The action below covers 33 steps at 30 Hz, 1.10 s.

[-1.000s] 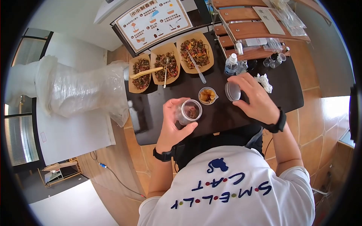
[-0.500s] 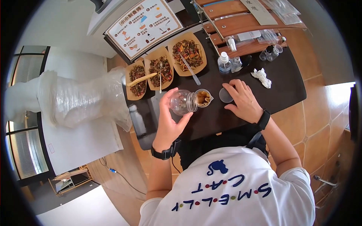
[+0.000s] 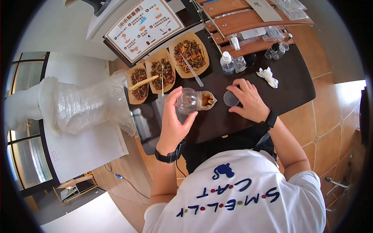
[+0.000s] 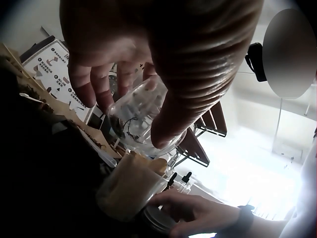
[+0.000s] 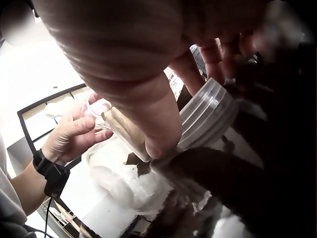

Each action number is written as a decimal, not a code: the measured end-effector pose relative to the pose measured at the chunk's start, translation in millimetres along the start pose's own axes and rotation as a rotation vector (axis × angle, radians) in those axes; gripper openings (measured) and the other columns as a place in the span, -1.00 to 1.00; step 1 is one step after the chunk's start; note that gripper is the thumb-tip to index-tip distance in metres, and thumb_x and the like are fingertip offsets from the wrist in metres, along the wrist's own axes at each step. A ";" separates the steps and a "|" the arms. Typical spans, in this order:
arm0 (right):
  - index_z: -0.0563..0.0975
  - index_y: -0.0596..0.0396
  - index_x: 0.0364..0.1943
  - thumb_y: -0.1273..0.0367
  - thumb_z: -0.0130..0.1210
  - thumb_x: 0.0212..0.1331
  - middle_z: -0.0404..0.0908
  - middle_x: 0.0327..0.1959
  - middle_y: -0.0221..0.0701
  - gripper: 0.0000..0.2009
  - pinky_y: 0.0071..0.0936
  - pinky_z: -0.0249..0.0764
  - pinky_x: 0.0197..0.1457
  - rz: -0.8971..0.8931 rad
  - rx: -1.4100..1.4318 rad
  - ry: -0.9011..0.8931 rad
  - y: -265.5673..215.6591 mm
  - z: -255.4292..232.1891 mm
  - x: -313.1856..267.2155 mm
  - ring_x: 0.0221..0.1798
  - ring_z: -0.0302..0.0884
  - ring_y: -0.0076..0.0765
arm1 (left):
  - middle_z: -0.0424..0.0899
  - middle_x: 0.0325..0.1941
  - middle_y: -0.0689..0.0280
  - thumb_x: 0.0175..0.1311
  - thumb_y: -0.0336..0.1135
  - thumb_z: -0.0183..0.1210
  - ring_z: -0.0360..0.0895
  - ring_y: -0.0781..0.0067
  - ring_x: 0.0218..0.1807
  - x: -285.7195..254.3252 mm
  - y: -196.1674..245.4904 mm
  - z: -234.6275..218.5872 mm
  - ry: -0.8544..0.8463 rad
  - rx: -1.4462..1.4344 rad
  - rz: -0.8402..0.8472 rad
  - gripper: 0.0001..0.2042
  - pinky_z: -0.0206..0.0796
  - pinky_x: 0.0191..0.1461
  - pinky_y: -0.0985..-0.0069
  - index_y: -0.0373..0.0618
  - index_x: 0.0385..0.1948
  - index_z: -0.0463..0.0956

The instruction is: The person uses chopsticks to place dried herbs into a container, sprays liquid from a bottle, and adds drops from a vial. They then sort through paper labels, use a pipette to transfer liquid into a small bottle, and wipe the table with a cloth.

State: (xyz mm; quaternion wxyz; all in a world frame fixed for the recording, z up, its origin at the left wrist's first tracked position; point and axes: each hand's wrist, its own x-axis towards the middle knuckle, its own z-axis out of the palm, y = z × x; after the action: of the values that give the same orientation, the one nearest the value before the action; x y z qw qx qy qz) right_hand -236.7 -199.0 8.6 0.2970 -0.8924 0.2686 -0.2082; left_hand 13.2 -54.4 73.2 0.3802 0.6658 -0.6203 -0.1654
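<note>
In the head view my left hand (image 3: 173,122) grips a clear jar (image 3: 187,101) between thumb and fingers. The jar lies tipped on its side in the air, its mouth over a small clear cup (image 3: 210,101) lined with brown paper. Dark bits show inside the jar (image 4: 136,121) in the left wrist view. My right hand (image 3: 250,103) holds a round translucent lid (image 3: 231,98) by its edge, low at the dark table, just right of the cup. From the right wrist, the lid (image 5: 210,111) stands tilted between thumb and fingers.
Three paper trays of dried plant mix (image 3: 190,54) line the back left, with a dropper (image 3: 192,70) and a wooden tool (image 3: 143,82) across them. A spray bottle (image 3: 227,62), small bottles, crumpled tissue (image 3: 268,77) and a wooden rack (image 3: 248,23) stand right and behind.
The left hand has tipped the jar sideways and brought its mouth over the paper-lined cup. The right hand has lowered the lid towards the table and moved slightly left.
</note>
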 end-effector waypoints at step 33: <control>0.50 -0.01 0.14 0.33 0.51 -0.17 0.36 0.10 -0.30 -0.34 -0.13 0.35 0.15 0.012 0.011 0.012 1.1 1.0 0.3 0.13 0.39 -0.07 | 0.45 0.40 0.12 0.01 -0.58 0.34 0.32 -0.01 0.31 13.6 29.8 5.2 -0.090 0.290 0.184 -0.09 0.14 0.44 0.14 -0.21 0.49 0.07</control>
State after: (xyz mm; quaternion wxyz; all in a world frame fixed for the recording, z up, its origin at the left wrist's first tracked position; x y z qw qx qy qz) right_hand -236.3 -199.5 7.3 0.3017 -0.8878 0.2743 -0.2133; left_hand -8.9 -67.2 94.4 0.2655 0.6461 -0.7123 -0.0686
